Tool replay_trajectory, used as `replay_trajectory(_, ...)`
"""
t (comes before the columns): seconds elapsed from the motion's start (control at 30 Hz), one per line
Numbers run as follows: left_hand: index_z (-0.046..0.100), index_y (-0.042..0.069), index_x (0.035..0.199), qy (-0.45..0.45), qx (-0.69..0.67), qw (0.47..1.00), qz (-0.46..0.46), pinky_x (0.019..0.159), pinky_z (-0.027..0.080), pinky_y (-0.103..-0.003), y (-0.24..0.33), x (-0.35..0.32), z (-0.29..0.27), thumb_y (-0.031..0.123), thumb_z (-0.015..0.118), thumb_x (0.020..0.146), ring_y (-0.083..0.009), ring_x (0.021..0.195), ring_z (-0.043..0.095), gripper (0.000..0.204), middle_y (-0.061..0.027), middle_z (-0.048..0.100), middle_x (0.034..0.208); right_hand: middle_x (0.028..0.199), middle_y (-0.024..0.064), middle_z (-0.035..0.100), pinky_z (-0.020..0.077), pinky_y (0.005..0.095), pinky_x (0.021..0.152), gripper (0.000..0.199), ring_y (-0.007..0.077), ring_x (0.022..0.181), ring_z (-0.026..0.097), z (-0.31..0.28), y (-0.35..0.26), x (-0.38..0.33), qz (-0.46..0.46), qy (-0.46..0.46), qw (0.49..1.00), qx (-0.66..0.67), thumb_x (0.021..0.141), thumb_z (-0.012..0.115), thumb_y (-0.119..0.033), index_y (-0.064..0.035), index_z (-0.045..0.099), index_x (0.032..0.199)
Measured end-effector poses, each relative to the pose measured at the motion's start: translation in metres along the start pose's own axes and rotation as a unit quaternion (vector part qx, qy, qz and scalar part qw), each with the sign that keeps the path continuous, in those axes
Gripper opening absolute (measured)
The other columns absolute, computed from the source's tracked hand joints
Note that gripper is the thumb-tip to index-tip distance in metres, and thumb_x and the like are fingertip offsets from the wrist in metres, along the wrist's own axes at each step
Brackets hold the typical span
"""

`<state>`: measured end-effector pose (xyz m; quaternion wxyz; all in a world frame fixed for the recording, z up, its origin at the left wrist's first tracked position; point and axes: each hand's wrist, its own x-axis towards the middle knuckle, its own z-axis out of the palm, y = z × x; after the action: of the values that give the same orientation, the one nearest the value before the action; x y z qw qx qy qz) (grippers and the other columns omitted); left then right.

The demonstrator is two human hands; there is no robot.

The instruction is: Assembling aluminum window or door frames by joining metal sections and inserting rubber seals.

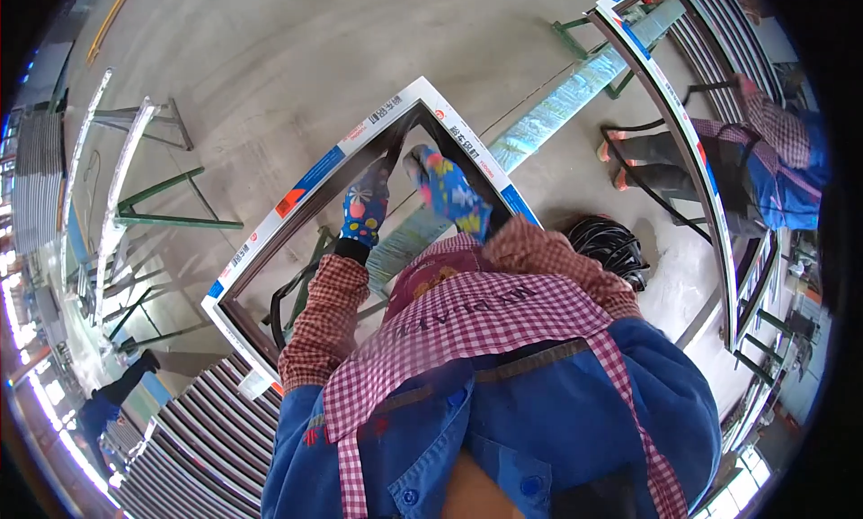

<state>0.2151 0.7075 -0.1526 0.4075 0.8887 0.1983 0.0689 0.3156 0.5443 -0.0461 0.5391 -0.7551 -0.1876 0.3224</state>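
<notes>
My left hand and right hand are working apart near the far corner of the white frame before me, grip unclear; a black strip is hanging loose, so fitting is probably remaining unfinished

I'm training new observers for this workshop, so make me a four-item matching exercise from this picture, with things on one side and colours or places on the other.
Column one
1. Left hand
2. Near frame
3. Coil of strips
4. Apron bib

Column two
A. Pinkish-purple and white check
B. Black, right of the picture's centre
C. In a blue glove with coloured dots
D. White outer face with blue and orange patches

Pairs: 1-C, 2-D, 3-B, 4-A
</notes>
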Motion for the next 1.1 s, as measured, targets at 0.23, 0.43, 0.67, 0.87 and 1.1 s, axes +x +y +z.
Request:
replay_trajectory(0.23,0.062,0.002,0.11,-0.005,0.11,0.993,0.048,0.066,0.049,-0.037,0.02,0.021,-0.016,0.026,0.049,0.097,-0.0275,0.074,0.064,0.03,-0.0153,0.067,0.088,0.086,0.0061,0.065,0.056,0.039,0.054,0.028,0.0192,0.069,0.065,0.032,0.115,0.093,0.1,0.095,0.916,0.378,0.094,0.057,-0.031,-0.008,0.058,0.111)
replay_trajectory(0.43,0.063,0.005,0.114,0.059,0.196,0.978,0.044,0.072,0.052,-0.039,0.021,0.011,-0.025,0.027,0.049,0.097,-0.0312,0.08,0.066,0.031,-0.0164,0.069,0.092,0.102,0.0042,0.065,0.0585,0.0336,0.059,0.033,0.0167,0.084,0.065,0.046,0.08,0.082,0.08,0.084,0.869,0.481,0.093,0.06,-0.024,-0.0083,0.057,0.121)
replay_trajectory(0.67,0.064,0.004,0.106,0.0,-0.079,0.996,-0.051,0.051,0.044,-0.032,0.02,0.019,-0.025,0.023,0.052,0.097,-0.0175,0.052,0.054,0.024,-0.0075,0.061,0.063,0.106,0.0056,0.063,0.0598,0.035,0.068,0.033,0.0169,0.088,0.064,0.044,0.086,0.087,0.081,0.121,0.891,0.431,0.092,0.061,-0.022,-0.0064,0.057,0.121)
replay_trajectory(0.87,0.063,0.005,0.105,-0.019,-0.085,0.991,-0.097,0.057,0.048,-0.034,0.026,0.027,-0.028,0.021,0.052,0.096,-0.0217,0.059,0.06,0.021,-0.0089,0.064,0.071,0.11,0.0103,0.063,0.0589,0.0357,0.073,0.025,0.023,0.093,0.066,0.031,0.061,0.09,0.086,0.101,0.869,0.476,0.095,0.054,-0.016,-0.0052,0.057,0.117)
replay_trajectory(1.1,0.061,0.001,0.106,0.079,0.44,0.893,0.061,0.072,0.048,-0.042,0.099,0.031,-0.073,0.025,0.058,0.08,-0.0327,0.083,0.061,0.036,-0.0166,0.062,0.089,0.114,0.0135,0.06,0.0495,0.037,0.095,0.029,0.0227,0.106,0.059,0.014,0.009,0.066,-0.152,-0.082,0.933,0.316,0.09,0.055,-0.006,-0.0013,0.055,0.118)
